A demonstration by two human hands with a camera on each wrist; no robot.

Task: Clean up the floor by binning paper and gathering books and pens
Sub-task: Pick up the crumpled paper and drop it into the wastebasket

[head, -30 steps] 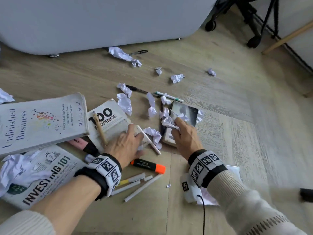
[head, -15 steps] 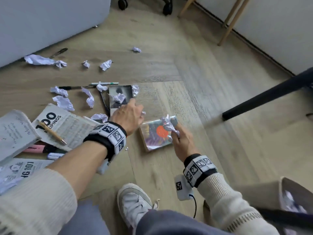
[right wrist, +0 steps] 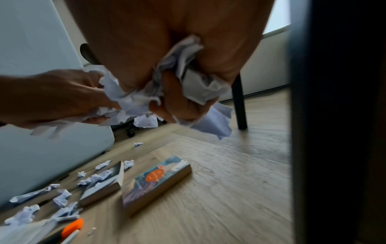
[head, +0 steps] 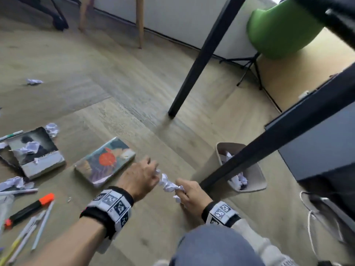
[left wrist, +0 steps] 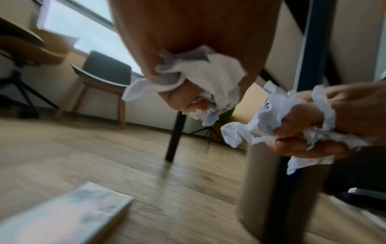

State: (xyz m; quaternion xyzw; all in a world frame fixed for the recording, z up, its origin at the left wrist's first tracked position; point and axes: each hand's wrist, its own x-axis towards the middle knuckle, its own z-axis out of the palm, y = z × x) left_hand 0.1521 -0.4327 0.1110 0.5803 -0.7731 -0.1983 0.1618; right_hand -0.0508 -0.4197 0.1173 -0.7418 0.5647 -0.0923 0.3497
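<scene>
Both hands hold crumpled white paper above the floor, almost touching. My left hand [head: 151, 170] grips a wad of paper [left wrist: 200, 77], and my right hand [head: 182, 189] grips another wad [head: 169, 184], also seen as crumpled paper [right wrist: 188, 85] in the right wrist view. A beige bin [head: 257, 173] with crumpled paper inside stands just right of the hands, behind a black table leg. A colourful book [head: 104, 163] lies on the floor left of the hands, and a grey book [head: 36, 152] with paper scraps on it lies further left.
Pens and an orange highlighter [head: 28, 210] lie at the lower left. More paper balls [head: 34, 81] dot the floor. Two black table legs [head: 201, 58] cross the view; one runs in front of the bin. A green chair [head: 278, 29] stands at the back right.
The view has swung right, bringing the bin into sight. Both hands left the books and came together over the floor near the bin, each carrying crumpled paper.
</scene>
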